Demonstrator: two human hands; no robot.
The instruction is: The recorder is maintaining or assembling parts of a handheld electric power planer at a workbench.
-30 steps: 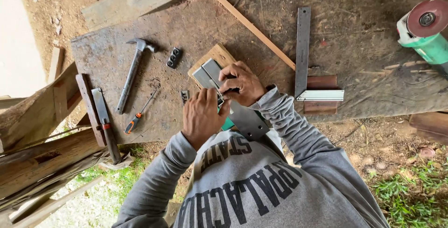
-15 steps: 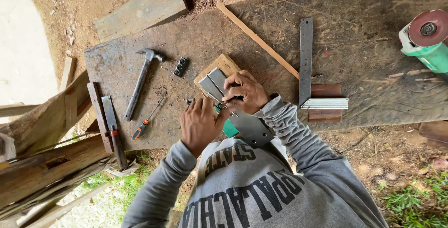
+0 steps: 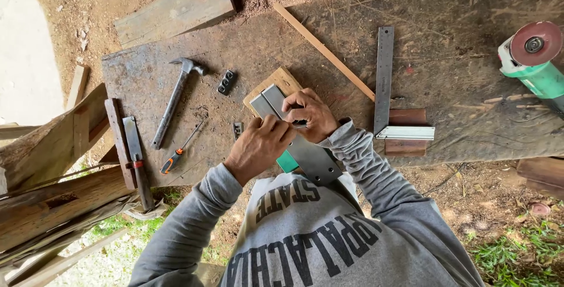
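Both hands clamp down on a grey metal bar (image 3: 296, 140): my left hand (image 3: 258, 146) curls its fingers over the middle, my right hand (image 3: 314, 113) presses it onto a small wooden block (image 3: 276, 84), likely to keep it from sliding. From my remote seat, the bar lies diagonally across the worn work table (image 3: 458, 58), its near end overhanging the edge towards my grey sweatshirt. An angle grinder (image 3: 537, 58) sits at the far right, well apart. A steel square (image 3: 385, 78) lies just right of the hands, a claw hammer (image 3: 176, 96) and a screwdriver (image 3: 182, 149) to their left.
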